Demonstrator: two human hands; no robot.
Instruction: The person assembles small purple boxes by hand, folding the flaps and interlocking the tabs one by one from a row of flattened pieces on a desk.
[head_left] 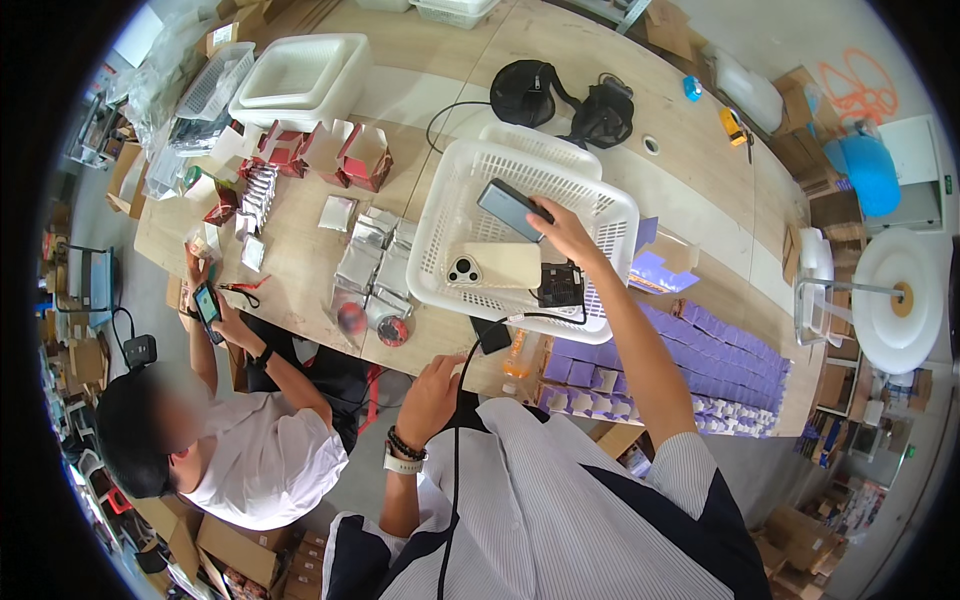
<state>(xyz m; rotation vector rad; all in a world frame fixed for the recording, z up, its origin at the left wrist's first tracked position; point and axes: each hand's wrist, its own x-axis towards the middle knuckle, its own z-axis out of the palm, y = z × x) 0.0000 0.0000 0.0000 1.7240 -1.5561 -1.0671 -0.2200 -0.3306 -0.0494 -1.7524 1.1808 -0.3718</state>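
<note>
My right hand (566,232) reaches over the white plastic basket (425,262) and grips the near right end of a dark grey power bank (510,208), which is tilted. Beneath it in the basket lies a cream phone (510,265) with a dark round camera bump. A small black device (560,286) with a cable is beside the phone. My left hand (430,398) is at the table's front edge, fingers loosely bent and nothing visible in them. A black cable (468,365) passes close to its fingertips.
Silver pouches (370,255) and red boxes (365,160) lie to the left. Rows of purple boxes (690,360) fill the right front. Black bags (525,95) lie behind the basket. A seated co-worker (250,455) at left holds a phone (207,303).
</note>
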